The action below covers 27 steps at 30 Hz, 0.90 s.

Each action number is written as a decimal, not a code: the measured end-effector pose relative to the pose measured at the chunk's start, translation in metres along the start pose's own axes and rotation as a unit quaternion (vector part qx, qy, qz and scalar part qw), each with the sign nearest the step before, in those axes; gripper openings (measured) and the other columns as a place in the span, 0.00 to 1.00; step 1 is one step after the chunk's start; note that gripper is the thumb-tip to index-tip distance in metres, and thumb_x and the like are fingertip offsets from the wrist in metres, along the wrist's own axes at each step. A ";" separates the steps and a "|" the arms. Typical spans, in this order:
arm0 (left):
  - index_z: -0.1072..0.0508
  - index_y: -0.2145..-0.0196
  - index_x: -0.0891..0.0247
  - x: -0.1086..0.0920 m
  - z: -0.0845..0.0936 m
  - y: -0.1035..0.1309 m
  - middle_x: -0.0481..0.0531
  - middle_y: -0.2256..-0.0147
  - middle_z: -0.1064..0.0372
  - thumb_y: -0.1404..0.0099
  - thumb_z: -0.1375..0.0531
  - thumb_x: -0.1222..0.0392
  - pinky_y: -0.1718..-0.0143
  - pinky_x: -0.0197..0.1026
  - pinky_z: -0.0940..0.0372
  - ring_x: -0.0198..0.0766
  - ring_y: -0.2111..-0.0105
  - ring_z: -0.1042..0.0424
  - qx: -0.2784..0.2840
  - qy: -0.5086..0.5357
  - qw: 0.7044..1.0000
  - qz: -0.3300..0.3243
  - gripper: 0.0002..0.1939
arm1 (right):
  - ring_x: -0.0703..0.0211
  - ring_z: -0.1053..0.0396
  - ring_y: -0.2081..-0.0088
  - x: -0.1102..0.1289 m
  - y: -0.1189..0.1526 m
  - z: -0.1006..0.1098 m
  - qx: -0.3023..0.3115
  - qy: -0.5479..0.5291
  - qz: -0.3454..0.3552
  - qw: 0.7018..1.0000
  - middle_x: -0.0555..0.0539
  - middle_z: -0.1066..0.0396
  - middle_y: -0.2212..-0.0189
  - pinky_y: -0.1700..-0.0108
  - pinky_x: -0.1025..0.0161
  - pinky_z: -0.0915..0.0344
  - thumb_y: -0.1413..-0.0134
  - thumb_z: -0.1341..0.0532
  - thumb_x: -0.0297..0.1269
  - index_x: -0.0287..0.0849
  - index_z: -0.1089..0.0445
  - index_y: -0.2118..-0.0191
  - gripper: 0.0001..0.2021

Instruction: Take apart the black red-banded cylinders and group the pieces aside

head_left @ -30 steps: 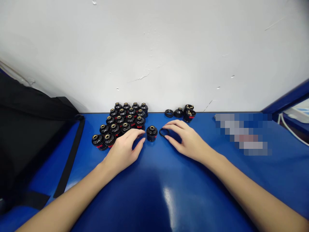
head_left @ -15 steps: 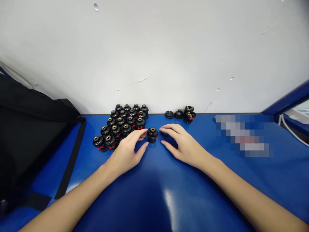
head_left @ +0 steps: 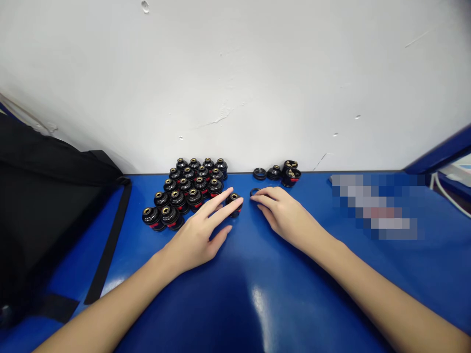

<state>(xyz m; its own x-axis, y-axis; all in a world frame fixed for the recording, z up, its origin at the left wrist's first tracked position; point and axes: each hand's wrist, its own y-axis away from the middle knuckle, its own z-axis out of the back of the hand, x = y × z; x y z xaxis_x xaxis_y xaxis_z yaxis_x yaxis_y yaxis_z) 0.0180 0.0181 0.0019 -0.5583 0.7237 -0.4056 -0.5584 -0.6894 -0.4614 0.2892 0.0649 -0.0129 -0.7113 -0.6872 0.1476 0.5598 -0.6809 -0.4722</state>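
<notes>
No text, label, brand, number or sign can be read. The small red patches (head_left: 173, 225) on the glossy black, round parts with stepped tops and brass-coloured centres (head_left: 170, 213) are too small to show any lettering. The flat, greyish item with 1 reddish area (head_left: 368, 197), lying on the shiny blue tabletop (head_left: 235, 304), is pixelated, so any print on it is hidden.

Over on the left there's a black fabric bag (head_left: 47, 206), a dark strap (head_left: 108, 245) trailing from it onto the glossy blue tabletop (head_left: 206, 304). Behind stands a scuffed white wall (head_left: 235, 88); off right, a white cable (head_left: 447, 191) hangs beside a blue frame bar (head_left: 437, 148).
</notes>
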 end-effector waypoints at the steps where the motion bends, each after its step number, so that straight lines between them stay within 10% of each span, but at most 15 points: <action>1: 0.46 0.25 0.51 0.000 0.000 0.000 0.56 0.24 0.51 0.24 0.43 0.67 0.25 0.56 0.41 0.47 0.26 0.44 0.007 0.001 1.000 -0.002 0.34 | 0.43 0.25 0.48 -0.001 0.000 0.000 0.001 0.010 -0.007 1.000 0.35 0.22 0.48 0.43 0.45 0.24 0.27 0.45 0.28 0.37 0.23 0.46 0.15; 27: 0.37 0.31 0.54 0.003 -0.002 -0.002 0.63 0.32 0.42 0.24 0.43 0.69 0.33 0.57 0.30 0.48 0.35 0.30 -0.022 0.035 0.999 -0.015 0.27 | 0.41 0.26 0.55 -0.047 -0.073 0.007 0.027 0.099 -0.105 0.989 0.38 0.18 0.60 0.57 0.51 0.30 0.34 0.42 0.25 0.40 0.24 0.56 0.09</action>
<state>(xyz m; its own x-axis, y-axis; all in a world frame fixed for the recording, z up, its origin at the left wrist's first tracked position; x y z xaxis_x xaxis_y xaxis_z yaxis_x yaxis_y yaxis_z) 0.0185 0.0212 0.0000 -0.4961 0.7455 -0.4451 -0.5459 -0.6665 -0.5077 0.2847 0.1455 0.0211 -0.8804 -0.4701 0.0623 0.4091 -0.8193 -0.4018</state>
